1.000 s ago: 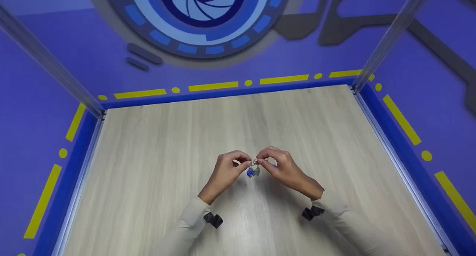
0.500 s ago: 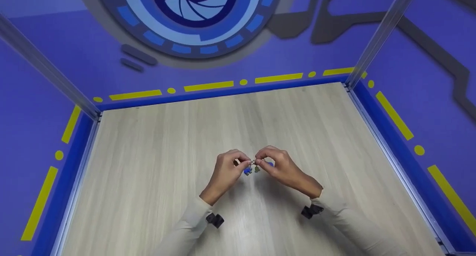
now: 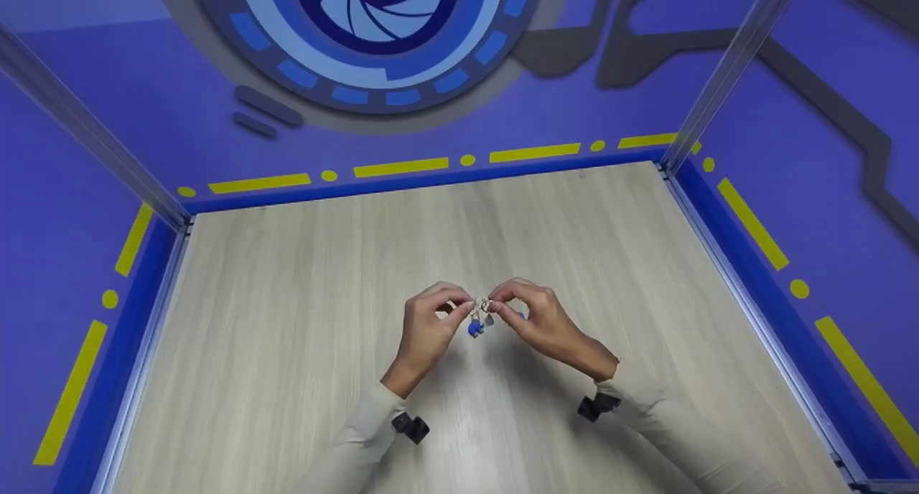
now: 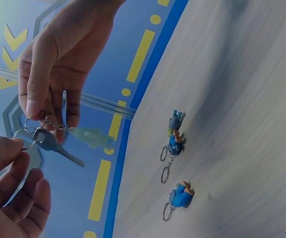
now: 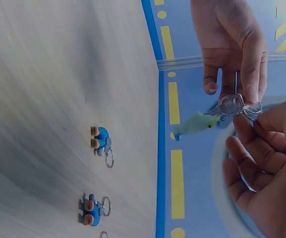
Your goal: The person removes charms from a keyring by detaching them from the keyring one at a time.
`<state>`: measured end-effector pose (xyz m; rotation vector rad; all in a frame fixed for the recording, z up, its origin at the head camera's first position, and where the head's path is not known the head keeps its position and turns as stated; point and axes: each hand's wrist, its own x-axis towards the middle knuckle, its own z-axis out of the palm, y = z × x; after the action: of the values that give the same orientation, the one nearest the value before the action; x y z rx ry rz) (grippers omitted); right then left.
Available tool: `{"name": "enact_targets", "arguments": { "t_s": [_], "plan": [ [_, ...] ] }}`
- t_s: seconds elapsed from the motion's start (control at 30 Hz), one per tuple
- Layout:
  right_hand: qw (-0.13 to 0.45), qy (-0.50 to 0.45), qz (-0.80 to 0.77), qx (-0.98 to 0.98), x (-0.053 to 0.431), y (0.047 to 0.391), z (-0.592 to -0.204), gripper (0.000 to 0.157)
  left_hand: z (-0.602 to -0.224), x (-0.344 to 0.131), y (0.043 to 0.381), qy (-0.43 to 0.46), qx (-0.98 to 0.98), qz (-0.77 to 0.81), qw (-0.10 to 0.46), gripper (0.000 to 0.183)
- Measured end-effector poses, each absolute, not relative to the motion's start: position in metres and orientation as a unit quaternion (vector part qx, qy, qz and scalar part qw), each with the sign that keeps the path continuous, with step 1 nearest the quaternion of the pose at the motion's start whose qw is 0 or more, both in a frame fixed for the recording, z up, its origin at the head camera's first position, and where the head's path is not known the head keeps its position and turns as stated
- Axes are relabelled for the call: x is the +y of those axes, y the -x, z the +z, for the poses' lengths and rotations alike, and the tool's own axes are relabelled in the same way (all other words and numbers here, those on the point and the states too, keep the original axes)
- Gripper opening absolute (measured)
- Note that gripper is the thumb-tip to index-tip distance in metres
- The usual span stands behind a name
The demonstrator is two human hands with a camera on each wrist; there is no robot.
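Over the table (image 3: 323, 286) both hands meet at a small bunch of metal rings. My left hand (image 3: 427, 329) pinches a key ring (image 4: 21, 130) between thumb and fingertips; a grey key (image 4: 53, 143) hangs from it. Opposite, my right hand (image 3: 542, 325) pinches the ring end of a short chain carrying a pale green animal-shaped charm (image 4: 90, 137). In the right wrist view, the green charm (image 5: 197, 124) dangles beside the overlapping rings, where the key is partly blurred.
On the table below the hands lie blue-and-grey figurine keychains, among them one figurine (image 4: 182, 196) set apart from another figurine (image 4: 175, 144). Purple walls (image 3: 502, 120) with metal frame edges enclose the table. Black wrist cameras (image 3: 411, 428) sit on the sleeves.
The left hand has shifted slightly left and away from me, so the fingertips are farther apart with the rings between them. The head view has turned slightly. Both hands keep their pinch.
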<state>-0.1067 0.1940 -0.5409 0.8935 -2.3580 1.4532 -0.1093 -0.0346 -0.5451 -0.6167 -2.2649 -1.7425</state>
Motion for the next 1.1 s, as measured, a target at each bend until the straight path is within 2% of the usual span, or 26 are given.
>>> {"name": "enact_targets", "arguments": {
  "t_s": [0.1,0.37,0.63,1.1],
  "plan": [
    [0.120,-0.304,0.503,-0.800,0.193,0.108,-0.540,0.007,-0.544,-0.036,0.108,0.207,-0.774,-0.591,0.092,0.002],
    [0.125,-0.322,0.497,-0.796,0.195,0.113,-0.540,0.006,-0.538,-0.043,0.112,0.217,-0.795,-0.567,0.011,0.004],
    [0.099,-0.353,0.447,-0.816,0.197,0.117,-0.537,0.005,-0.531,-0.044,0.117,0.222,-0.799,-0.556,-0.056,0.005],
    [0.109,-0.411,0.408,-0.808,0.190,0.127,-0.535,0.007,-0.524,-0.053,0.121,0.204,-0.810,-0.544,-0.085,0.008]
  ]
}}
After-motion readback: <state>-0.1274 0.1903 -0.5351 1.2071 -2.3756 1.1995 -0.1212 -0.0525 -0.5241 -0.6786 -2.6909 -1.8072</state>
